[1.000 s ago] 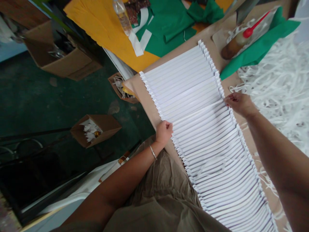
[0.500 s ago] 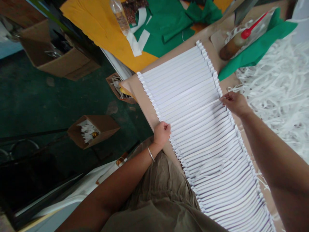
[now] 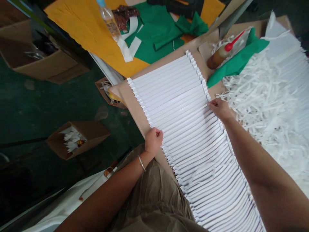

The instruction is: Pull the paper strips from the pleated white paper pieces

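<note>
A long row of overlapping white sheets with notched ends lies on the brown-covered table. My left hand is closed in a pinch at the near edge of the row, on one end of a thin white strip. Across the row, my right hand pinches the strip's other end at the far notched edge. Between my hands the strip lies along a sheet's edge and is hard to tell from the white sheets. A loose clear-looking loop rests on the sheets nearer my body.
A heap of white strips lies right of the row. Beyond it are a red-tipped squeeze bottle and green cloth. A plastic bottle stands on yellow material. Cardboard boxes sit on the floor at left.
The view has shifted, so the table's things appear farther left. The strip, plainly visible between my hands before, now blends into the sheets. Both hands remain pinched at the row's edges.
</note>
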Demonstrator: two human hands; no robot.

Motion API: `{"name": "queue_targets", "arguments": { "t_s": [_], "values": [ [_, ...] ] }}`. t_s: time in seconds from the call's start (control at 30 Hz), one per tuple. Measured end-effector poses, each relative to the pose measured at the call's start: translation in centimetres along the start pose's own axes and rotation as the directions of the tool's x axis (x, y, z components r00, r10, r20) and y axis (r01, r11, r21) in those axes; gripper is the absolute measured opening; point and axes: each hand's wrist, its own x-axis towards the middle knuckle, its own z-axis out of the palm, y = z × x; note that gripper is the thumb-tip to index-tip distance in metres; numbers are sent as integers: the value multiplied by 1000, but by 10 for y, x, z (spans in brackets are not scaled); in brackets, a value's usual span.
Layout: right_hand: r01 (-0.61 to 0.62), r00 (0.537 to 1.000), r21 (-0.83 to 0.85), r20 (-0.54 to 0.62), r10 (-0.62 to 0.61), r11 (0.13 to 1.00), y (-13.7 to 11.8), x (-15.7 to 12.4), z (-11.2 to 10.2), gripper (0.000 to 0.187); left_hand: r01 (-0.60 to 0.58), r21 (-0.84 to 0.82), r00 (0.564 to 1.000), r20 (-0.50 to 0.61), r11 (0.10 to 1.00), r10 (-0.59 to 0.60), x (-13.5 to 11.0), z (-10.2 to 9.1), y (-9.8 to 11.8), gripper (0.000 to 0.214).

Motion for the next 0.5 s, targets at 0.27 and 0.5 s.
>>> {"name": "queue_targets", "arguments": {
  "t_s": [0.27, 0.5],
  "values": [
    [13, 999, -123, -44, -19, 992, 0, 4, 8, 18, -23, -3, 1000, 9, 1000, 23, 2, 3, -6, 23],
    [65, 997, -218, -26, -72, 974, 2, 7, 16, 18, -49, 136, 998, -30, 990, 53, 5, 4, -8, 19]
  ]
}}
